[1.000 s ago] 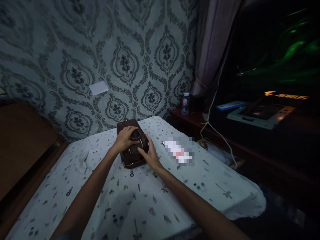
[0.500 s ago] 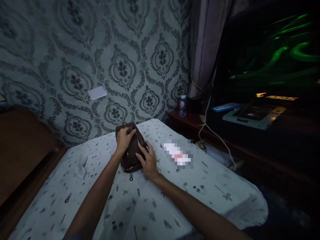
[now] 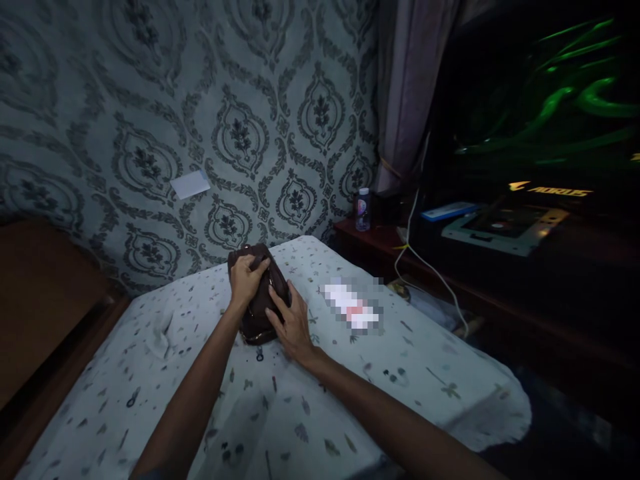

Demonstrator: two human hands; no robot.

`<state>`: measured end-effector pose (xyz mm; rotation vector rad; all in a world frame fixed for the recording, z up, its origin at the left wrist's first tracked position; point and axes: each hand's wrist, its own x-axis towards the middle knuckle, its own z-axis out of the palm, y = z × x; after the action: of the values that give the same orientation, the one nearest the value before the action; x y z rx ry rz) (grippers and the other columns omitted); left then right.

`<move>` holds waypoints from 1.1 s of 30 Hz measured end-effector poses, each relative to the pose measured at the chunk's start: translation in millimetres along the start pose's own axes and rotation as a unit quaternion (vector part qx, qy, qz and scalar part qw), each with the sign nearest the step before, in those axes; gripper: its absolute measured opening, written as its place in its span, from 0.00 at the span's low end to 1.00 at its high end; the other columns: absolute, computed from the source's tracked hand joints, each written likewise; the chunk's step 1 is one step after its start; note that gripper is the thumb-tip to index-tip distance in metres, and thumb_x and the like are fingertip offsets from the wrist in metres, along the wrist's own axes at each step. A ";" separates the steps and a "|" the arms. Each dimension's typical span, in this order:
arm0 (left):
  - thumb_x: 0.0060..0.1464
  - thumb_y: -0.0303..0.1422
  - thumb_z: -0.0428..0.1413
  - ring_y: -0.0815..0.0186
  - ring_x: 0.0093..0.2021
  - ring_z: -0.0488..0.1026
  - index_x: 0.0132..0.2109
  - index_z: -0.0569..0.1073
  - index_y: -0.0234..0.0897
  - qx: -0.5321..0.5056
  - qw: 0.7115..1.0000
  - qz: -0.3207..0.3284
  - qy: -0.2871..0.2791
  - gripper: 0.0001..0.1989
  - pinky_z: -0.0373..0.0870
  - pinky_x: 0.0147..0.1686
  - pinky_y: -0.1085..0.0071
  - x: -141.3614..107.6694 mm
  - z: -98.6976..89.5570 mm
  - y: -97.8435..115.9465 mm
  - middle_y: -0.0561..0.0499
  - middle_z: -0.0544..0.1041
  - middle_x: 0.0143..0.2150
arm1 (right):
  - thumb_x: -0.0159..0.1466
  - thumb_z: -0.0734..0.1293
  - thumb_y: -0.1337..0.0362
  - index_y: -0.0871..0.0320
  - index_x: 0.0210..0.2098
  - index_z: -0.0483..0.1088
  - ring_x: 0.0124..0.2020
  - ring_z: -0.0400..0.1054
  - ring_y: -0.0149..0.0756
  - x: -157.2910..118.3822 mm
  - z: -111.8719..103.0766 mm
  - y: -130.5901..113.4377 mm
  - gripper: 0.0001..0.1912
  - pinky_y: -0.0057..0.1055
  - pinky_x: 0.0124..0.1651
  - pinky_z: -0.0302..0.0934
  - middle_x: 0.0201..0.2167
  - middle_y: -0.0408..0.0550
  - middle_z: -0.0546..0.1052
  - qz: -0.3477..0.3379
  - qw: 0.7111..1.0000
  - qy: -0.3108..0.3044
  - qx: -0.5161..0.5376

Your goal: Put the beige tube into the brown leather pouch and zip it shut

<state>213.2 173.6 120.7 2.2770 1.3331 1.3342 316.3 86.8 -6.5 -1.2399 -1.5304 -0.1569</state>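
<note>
A small brown leather-like bag (image 3: pixel 260 321) with metal zips lies on the patterned white sheet. My left hand (image 3: pixel 245 281) is over its upper part, thumb and fingers closed on a dark edge or flap of the bag. Exactly which part is pinched there is hard to make out. On the bag's right side rests my right hand (image 3: pixel 294 325), its fingers spread across the surface. Just right of the bag, a bright rectangular object (image 3: pixel 350 305) lies on the sheet, blurred out by large pixels.
The sheet (image 3: pixel 400 400) covers a bed-like surface against a patterned wall. A bottle (image 3: pixel 363 210) stands on a dark red ledge at the back right. A white cable (image 3: pixel 440 280) hangs near the dark glowing screen (image 3: pixel 550 120). Brown wood (image 3: pixel 45 300) borders the left.
The view has shifted slightly, so everything appears a little further left. Both hands keep nearly the same places on the bag.
</note>
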 end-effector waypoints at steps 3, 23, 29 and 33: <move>0.54 0.39 0.59 0.61 0.41 0.73 0.28 0.74 0.39 -0.030 0.999 0.012 0.007 0.11 0.68 0.47 0.65 -2.7 -1.6 1.9 0.50 0.78 0.33 | 0.71 0.61 0.58 0.47 0.67 0.61 0.69 0.52 0.52 -0.8 0.2 -2.9 0.25 0.52 0.65 0.56 0.71 0.55 0.51 0.009 1.000 -0.004 0.007; 0.52 0.35 0.62 0.58 0.50 0.74 0.37 0.80 0.39 -0.041 0.989 0.059 -0.128 0.06 0.68 0.55 0.61 8.7 -30.9 -7.3 0.46 0.81 0.44 | 0.72 0.57 0.58 0.49 0.68 0.58 0.67 0.52 0.53 2.3 0.7 -4.3 0.26 0.55 0.64 0.54 0.70 0.57 0.52 0.030 0.999 -0.015 0.000; 0.52 0.38 0.59 0.62 0.37 0.73 0.35 0.78 0.36 -0.020 0.985 0.003 -0.174 0.09 0.69 0.38 0.69 12.9 -68.8 -29.0 0.50 0.79 0.34 | 0.71 0.56 0.67 0.46 0.67 0.59 0.71 0.46 0.51 10.3 -13.6 -20.8 0.26 0.58 0.67 0.47 0.72 0.53 0.51 -0.049 0.998 -0.015 -0.027; 0.55 0.36 0.56 0.64 0.34 0.71 0.29 0.75 0.37 0.035 0.992 0.020 -0.122 0.10 0.67 0.37 0.70 2.6 -68.2 -31.2 0.52 0.76 0.29 | 0.71 0.57 0.68 0.46 0.66 0.62 0.71 0.49 0.47 13.7 -20.7 -30.4 0.26 0.59 0.70 0.37 0.68 0.51 0.62 -0.135 0.987 -0.080 -0.037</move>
<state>142.2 175.8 144.8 2.4309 1.2775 0.9945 308.9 67.9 27.0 -1.1186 -1.8450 -0.3001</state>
